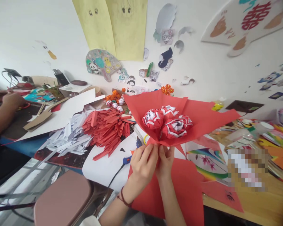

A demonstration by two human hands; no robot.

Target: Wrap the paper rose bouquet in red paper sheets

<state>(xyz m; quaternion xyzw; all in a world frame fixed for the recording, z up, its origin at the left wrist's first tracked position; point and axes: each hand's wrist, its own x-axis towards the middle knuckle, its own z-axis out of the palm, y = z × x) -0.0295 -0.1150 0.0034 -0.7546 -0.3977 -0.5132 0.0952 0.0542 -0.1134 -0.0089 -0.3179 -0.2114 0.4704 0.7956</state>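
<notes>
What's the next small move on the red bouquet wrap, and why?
Probably pinch tighter at the neck: both the left hand and the right hand already gather the red wrap below the three paper flowers, but its sides flare wide and loose.

- Red wrapping paper (198, 117): 1 sheet, folded into a fan-shaped cone, pointed corners spread left and right, gathered to a narrow base at the bottom, held upright above the table.
- Paper flowers (167, 122): 3 round blooms of folded red-and-white strips, clustered touching one another inside the cone, facing the camera, just above the pinched base.
</notes>
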